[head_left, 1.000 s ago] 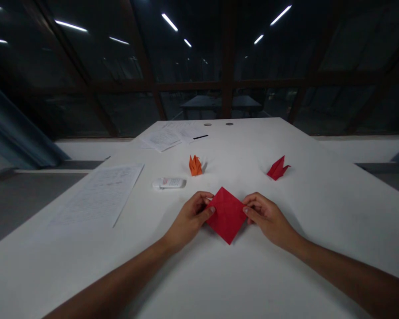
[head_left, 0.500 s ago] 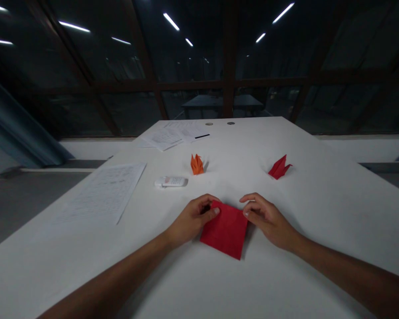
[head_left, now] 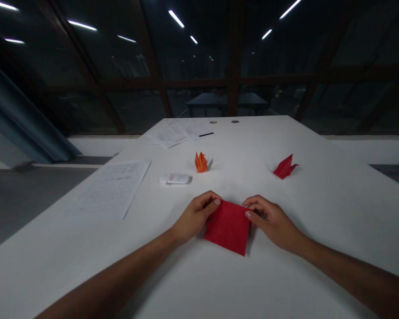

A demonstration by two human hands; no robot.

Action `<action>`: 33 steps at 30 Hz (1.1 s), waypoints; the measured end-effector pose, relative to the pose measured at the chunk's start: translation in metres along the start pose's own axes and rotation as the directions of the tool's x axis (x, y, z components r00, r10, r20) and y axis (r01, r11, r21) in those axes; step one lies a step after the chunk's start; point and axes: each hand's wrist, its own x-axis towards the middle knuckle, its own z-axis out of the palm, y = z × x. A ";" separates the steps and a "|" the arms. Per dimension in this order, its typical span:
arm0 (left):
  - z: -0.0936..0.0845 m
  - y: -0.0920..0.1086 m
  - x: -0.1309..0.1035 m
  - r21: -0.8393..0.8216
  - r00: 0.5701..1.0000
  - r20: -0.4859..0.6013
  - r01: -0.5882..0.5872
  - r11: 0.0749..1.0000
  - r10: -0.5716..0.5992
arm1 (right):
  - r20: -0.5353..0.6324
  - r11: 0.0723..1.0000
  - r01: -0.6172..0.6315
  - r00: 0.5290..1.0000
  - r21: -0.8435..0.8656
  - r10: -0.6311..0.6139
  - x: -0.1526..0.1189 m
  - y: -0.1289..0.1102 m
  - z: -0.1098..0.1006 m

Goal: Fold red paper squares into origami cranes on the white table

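A square of red paper is held between my hands, tilted, above the white table. My left hand pinches its upper left corner between thumb and fingers. At the upper right corner, the thumb and fingers of my right hand grip the paper. Beyond my hands stand an orange folded paper crane and, further right, a red folded paper crane.
A white tube-like item lies left of the orange crane. A printed sheet rests at the left, and more papers with a black strip lie near the far edge. A blue curtain hangs at the far left.
The whole view has shifted slightly, with table items appearing a little further right. The fingers of my right hand have closed in on the red paper's corner.
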 end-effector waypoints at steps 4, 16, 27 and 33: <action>0.001 -0.002 0.000 -0.038 0.999 -0.048 0.016 0.999 -0.017 | -0.005 1.000 0.013 1.000 -0.016 -0.013 0.000 0.000 0.000; 0.001 -0.004 0.000 -0.137 0.999 -0.017 -0.029 0.990 0.027 | -0.059 0.999 0.032 0.998 -0.019 -0.033 0.001 0.002 0.000; 0.001 -0.005 0.001 0.088 0.987 -0.109 -0.108 0.990 0.117 | 0.025 0.992 0.125 0.992 0.024 -0.126 -0.002 0.001 -0.003; 0.002 -0.007 -0.001 0.270 0.982 -0.065 -0.155 0.950 0.179 | 0.062 0.987 0.159 0.986 -0.021 -0.157 -0.005 -0.008 -0.002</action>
